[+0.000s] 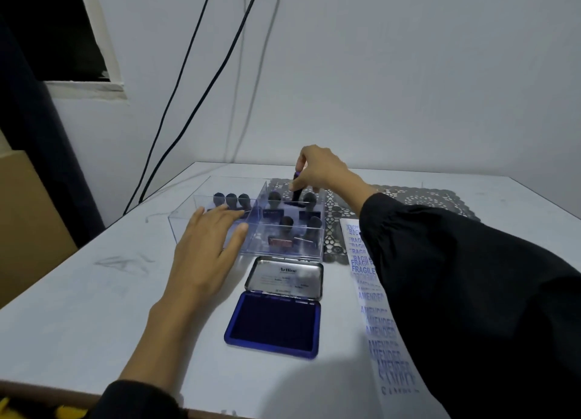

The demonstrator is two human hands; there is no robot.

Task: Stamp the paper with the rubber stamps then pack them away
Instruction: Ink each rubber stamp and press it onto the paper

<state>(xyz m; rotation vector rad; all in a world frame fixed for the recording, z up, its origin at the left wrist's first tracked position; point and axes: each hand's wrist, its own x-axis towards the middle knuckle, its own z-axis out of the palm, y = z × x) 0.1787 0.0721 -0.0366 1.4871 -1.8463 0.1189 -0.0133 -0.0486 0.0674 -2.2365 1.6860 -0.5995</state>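
- My right grip [320,170] pinches a stamp [297,195] by the top of its handle, fingers curled round it, thumb on the near side.
- The stamp hangs upright below that grip, its base down inside the right compartment of the clear box [319,245]; I cannot tell whether it touches the floor.
- Four more stamps [309,200] stand around it in that compartment, and three [231,198] stand in a row in the left one.
- My left grip [204,249] is open, fingers straight and spread, the fingertips over the near edge of the left compartment, the thumb by the divider.
- Just right of my left wrist lies the ink pad [273,324], lid [287,278] folded back toward the box.
- The paper [364,271], printed with FRAGILE and AMENDED in blue, runs under my right sleeve.
- A lace mat [424,198] lies under my right wrist, on the desk [78,293].
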